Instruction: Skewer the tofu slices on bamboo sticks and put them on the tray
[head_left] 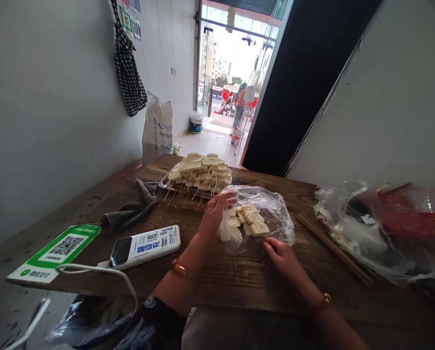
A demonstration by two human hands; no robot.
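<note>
A clear plastic bag (278, 209) lies open in front of me, with several pale, spongy food slices (254, 218) inside. My left hand (217, 209) has its fingers closed on the bag's left edge and holds it up. At the bag's near right edge, my right hand (279, 250) is curled with thumb and fingers together, pinching the plastic. One thin wooden skewer (235, 270) lies on the table between my hands. Behind the bag, a clear tray (163, 183) bears a tall pile of skewered slices (201, 170), their sticks pointing towards me.
Left on the wooden table (246, 291) are a grey cloth (130, 209), a white payment device (148, 247) with a cable, and a green QR card (60, 248). To the right lie brown sticks (334, 248) and bulky plastic bags (374, 228). A person (240, 104) stands outside the doorway.
</note>
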